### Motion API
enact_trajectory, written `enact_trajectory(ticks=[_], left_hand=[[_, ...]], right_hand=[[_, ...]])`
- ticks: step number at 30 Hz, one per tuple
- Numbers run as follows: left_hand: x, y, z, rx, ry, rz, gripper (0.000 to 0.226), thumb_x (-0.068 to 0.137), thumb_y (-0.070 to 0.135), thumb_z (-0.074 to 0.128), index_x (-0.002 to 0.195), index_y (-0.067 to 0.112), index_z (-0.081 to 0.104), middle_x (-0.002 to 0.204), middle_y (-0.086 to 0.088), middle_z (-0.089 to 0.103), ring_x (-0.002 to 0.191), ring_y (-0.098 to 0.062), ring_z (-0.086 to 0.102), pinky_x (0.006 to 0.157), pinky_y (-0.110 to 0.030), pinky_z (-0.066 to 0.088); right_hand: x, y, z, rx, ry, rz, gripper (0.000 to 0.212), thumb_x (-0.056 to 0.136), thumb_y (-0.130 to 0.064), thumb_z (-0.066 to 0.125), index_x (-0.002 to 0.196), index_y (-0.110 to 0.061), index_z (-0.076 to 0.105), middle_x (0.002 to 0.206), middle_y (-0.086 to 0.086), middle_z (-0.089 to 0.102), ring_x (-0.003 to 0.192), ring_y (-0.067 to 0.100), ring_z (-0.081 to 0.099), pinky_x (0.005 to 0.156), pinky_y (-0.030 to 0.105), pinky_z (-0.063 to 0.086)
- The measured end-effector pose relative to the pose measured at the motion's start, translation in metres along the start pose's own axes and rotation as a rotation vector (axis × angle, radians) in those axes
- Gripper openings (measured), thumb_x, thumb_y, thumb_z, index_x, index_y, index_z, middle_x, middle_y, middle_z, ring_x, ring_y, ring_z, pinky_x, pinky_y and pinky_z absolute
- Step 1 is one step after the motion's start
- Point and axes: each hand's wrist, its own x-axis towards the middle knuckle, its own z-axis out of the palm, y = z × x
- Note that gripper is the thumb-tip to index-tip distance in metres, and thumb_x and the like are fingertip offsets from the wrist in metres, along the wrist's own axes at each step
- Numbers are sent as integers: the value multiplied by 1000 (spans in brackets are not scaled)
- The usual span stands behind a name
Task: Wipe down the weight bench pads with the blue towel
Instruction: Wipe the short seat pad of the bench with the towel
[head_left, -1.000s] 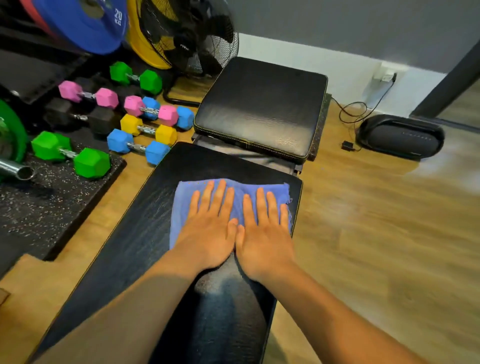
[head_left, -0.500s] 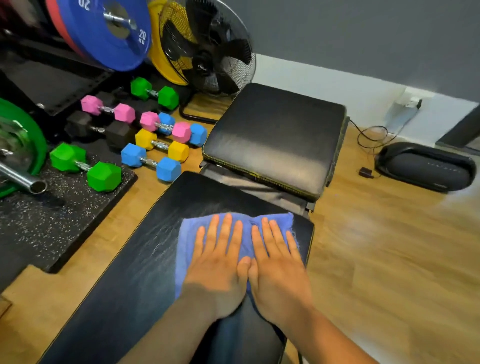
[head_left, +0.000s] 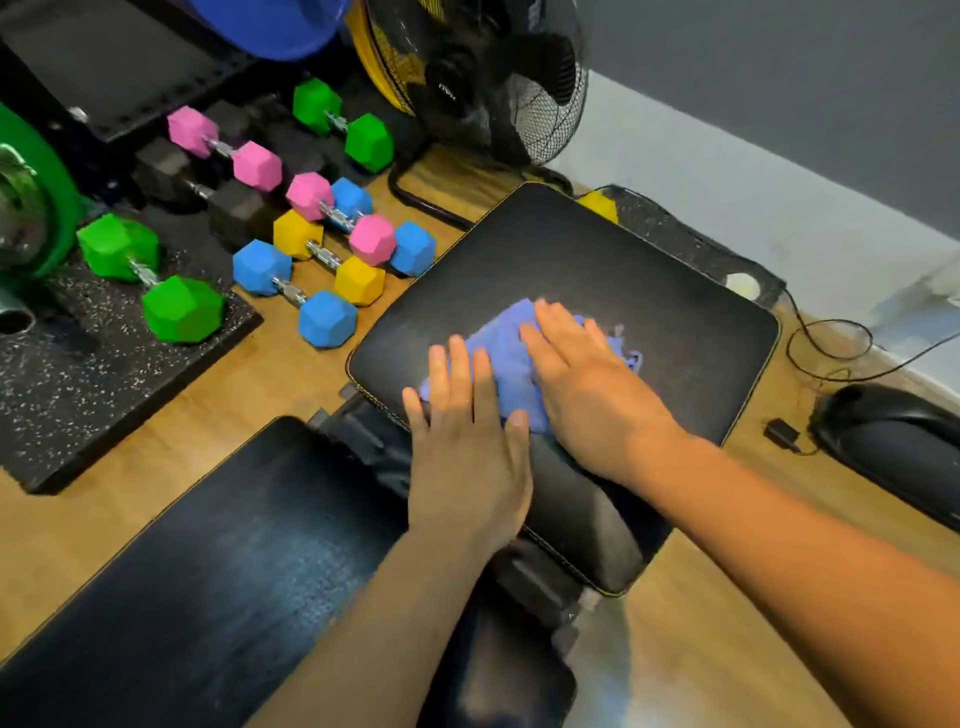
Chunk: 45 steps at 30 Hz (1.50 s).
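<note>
The blue towel (head_left: 511, 358) lies bunched on the near half of the black seat pad (head_left: 649, 291). My right hand (head_left: 587, 384) presses flat on the towel, fingers straight and pointing up-left. My left hand (head_left: 467, 447) lies flat at the seat pad's near edge, its fingertips and thumb touching the towel's left side, its palm over the gap between the pads. The long black back pad (head_left: 218, 571) stretches toward me at the lower left, with faint wipe streaks on it.
Coloured hex dumbbells (head_left: 306, 291) lie on the floor left of the seat pad. A black floor fan (head_left: 498, 78) stands behind it, with weight plates at the far left. A black speaker (head_left: 893, 441) and cables lie on the wood floor at the right.
Both hands have carried the towel from the far end of the back pad across the gap onto the seat pad. The towel went from spread flat to bunched. The view has moved forward.
</note>
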Motion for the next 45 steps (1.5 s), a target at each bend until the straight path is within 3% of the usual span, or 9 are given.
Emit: enact_trajectory(ticks=[9,12,15,18,24,31,36,39,45], left_hand=[[101,-19,-18,337,-72,-16,61,95,35,22,145,0,30,151,-20,31,143,-37,17,113,-63,4],[130,-32,-30,381,-206,11,69,92,34,30,151,9,7,159,-13,11,146,-31,-5,116,-51,-6],[80,-53,-44,355,-151,58,55,76,14,39,123,-9,53,118,-29,58,112,-42,51,99,-45,38],[10,-85,-51,410,-320,148,45,68,11,27,81,-2,68,77,-21,67,80,-38,57,84,-43,40],[30,-76,-50,-4,-203,-148,71,80,33,15,136,-3,40,138,-22,45,126,-37,45,103,-46,40],[145,-20,-27,-222,-102,-192,24,92,12,35,107,1,51,111,-18,52,106,-32,48,85,-31,32],[229,33,4,-233,-95,-117,15,82,16,40,94,11,48,96,-7,52,96,-27,49,74,-27,26],[257,65,17,-134,-154,-34,62,72,23,30,130,14,48,135,-6,49,133,-27,32,109,-31,20],[226,117,27,-120,-216,40,75,74,25,19,149,18,25,160,4,7,145,-15,-15,111,-24,-22]], right_hand=[[115,15,-9,-111,-12,54,69,91,-37,31,149,-4,11,158,14,-14,145,29,-15,116,49,-6],[150,0,-13,-98,-16,4,51,96,-28,36,144,-9,30,158,7,13,146,25,4,116,49,5],[146,-46,11,55,-112,-124,42,96,-26,41,136,-13,41,144,2,39,137,19,30,114,41,8],[106,-94,39,95,39,-386,34,84,-26,41,106,-16,65,125,8,57,122,28,47,114,47,17],[112,-71,36,188,277,-389,40,81,-20,37,105,-17,69,115,8,65,110,29,58,107,44,32],[171,36,18,148,466,-303,24,86,-22,47,87,-11,68,81,8,63,81,32,57,91,40,39],[194,125,-17,300,87,-55,31,92,-28,41,116,-14,53,104,16,59,96,37,56,77,42,42],[187,160,-21,527,-203,128,43,100,-25,34,139,-8,29,114,24,57,105,39,55,75,35,37],[129,192,-12,800,-204,178,38,100,-25,36,136,-14,35,121,18,61,111,34,57,81,34,43]])
